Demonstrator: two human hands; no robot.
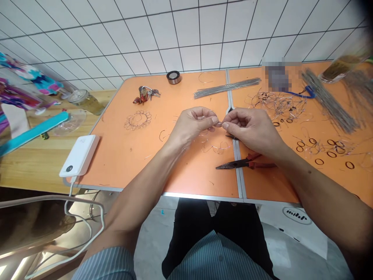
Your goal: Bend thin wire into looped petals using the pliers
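My left hand point(196, 123) and my right hand point(247, 126) meet over the middle of the orange table, each pinching a thin wire point(218, 125) between thumb and fingers. Part of the wire is hidden by the fingertips. Below them lies a looped piece of wire point(217, 147) on the tabletop. Long-nose pliers point(233, 164) with red handles rest just under my right hand, across the table's metal seam. Another tool's dark tip point(231, 137) shows beside my right fingers, most of it covered. A ring of wire loops point(138, 120) lies farther left.
A bundle of straight wires point(227, 88) lies at the back, near a tape roll point(174, 77) and keys point(147, 93). Tangled wire point(279, 104), small dark rings point(331, 154) and more wire rods point(330, 101) cover the right side. A white power bank point(79, 155) sits at the left edge.
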